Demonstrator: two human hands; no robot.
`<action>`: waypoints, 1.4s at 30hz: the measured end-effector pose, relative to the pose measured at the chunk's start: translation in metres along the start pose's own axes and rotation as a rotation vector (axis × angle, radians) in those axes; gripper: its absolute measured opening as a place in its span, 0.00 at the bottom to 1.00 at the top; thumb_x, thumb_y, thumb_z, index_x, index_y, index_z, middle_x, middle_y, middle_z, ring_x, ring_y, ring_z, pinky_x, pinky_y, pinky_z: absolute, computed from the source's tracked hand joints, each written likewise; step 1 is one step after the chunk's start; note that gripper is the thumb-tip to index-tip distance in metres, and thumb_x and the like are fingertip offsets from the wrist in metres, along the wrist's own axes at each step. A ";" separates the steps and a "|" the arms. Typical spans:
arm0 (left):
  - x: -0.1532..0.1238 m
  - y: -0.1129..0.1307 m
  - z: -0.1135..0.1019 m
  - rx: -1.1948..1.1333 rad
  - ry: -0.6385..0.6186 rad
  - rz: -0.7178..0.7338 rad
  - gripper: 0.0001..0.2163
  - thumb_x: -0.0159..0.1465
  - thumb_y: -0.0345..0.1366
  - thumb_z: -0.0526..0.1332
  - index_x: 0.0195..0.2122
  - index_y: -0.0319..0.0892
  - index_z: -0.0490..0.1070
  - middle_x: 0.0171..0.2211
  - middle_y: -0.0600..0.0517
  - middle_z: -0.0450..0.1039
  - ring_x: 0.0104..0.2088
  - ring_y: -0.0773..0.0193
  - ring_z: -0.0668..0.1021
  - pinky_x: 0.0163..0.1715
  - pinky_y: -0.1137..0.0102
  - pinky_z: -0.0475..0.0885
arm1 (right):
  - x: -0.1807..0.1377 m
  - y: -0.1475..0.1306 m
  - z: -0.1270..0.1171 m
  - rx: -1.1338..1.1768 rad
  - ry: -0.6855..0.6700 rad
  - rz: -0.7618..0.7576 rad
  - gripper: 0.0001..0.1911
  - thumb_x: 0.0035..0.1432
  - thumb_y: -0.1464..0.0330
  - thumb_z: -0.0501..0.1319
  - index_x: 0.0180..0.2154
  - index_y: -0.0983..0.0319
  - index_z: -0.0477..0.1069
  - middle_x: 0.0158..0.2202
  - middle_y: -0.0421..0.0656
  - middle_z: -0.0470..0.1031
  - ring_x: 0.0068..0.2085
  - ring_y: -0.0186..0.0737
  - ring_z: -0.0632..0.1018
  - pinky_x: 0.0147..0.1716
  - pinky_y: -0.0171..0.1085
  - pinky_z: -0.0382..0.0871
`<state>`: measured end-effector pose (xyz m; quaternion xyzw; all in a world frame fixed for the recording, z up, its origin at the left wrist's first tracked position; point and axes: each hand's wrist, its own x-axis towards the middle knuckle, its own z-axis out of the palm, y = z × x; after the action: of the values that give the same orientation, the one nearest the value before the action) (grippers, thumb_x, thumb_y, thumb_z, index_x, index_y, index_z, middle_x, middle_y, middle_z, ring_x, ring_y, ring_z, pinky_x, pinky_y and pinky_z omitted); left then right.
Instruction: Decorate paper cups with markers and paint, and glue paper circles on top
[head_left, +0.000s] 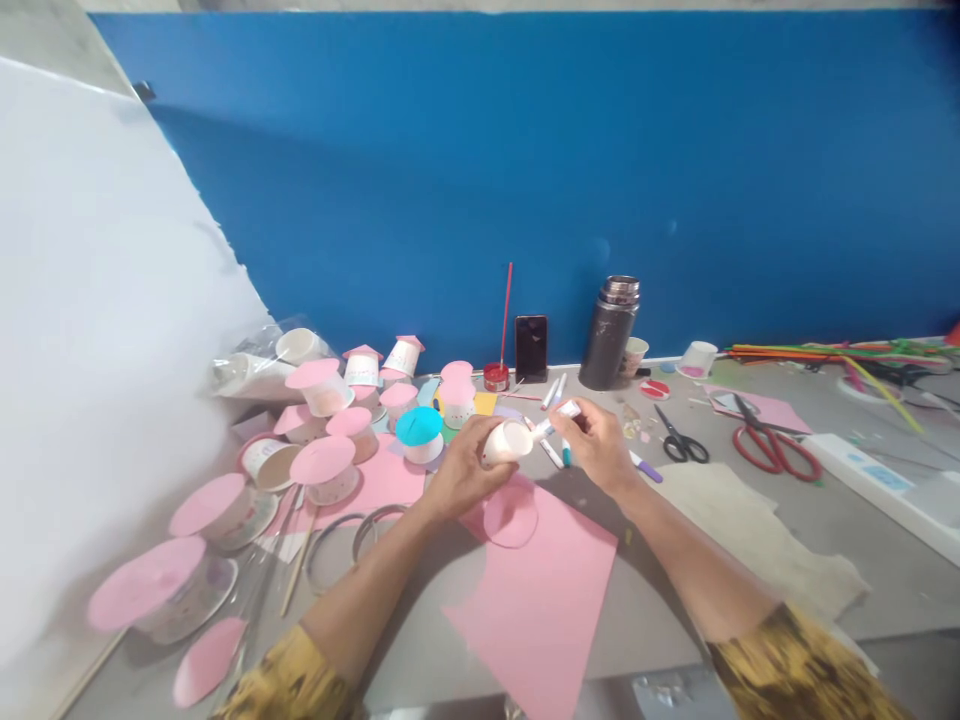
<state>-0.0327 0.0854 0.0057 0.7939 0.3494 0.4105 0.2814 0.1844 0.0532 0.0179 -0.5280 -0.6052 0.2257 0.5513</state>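
Observation:
My left hand (466, 472) is closed around a small white paper cup (506, 441), tipped on its side with the open mouth facing right. My right hand (598, 440) pinches a white marker pen (556, 420), whose tip points at the cup's rim. Both hands hover over a pink paper sheet (547, 590) with a pink paper circle (511, 515) lying on it. Several more markers (556, 390) lie just behind the hands.
Several paper cups topped with pink discs (322, 462) and one with a blue disc (419, 427) crowd the left. A dark flask (610, 332), phone (531, 347), red paint pot (496, 376), black scissors (681, 437), red scissors (772, 443) and coloured sticks (825, 352) sit along the blue wall.

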 end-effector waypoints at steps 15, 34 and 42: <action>-0.002 0.005 0.003 0.066 -0.120 0.098 0.21 0.54 0.24 0.63 0.49 0.45 0.76 0.45 0.47 0.76 0.48 0.52 0.77 0.50 0.59 0.73 | -0.016 -0.022 0.009 -0.102 -0.016 -0.175 0.13 0.61 0.57 0.61 0.38 0.58 0.76 0.31 0.40 0.80 0.27 0.38 0.75 0.31 0.36 0.69; 0.002 0.017 -0.022 -0.439 0.230 -0.348 0.20 0.55 0.42 0.70 0.47 0.40 0.76 0.42 0.48 0.78 0.42 0.57 0.77 0.40 0.66 0.72 | 0.042 0.064 -0.035 -0.158 0.058 0.199 0.25 0.56 0.48 0.62 0.40 0.63 0.81 0.31 0.48 0.84 0.30 0.43 0.80 0.27 0.38 0.73; -0.018 0.000 -0.017 -0.508 0.197 -0.368 0.24 0.56 0.48 0.71 0.49 0.40 0.72 0.45 0.46 0.78 0.42 0.56 0.79 0.41 0.64 0.73 | 0.034 0.082 -0.023 -0.476 0.010 0.130 0.08 0.50 0.63 0.68 0.32 0.58 0.84 0.33 0.46 0.82 0.38 0.50 0.79 0.40 0.43 0.70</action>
<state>-0.0543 0.0744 0.0060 0.5784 0.3990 0.5017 0.5044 0.2426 0.1041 -0.0312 -0.6821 -0.6034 0.1093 0.3984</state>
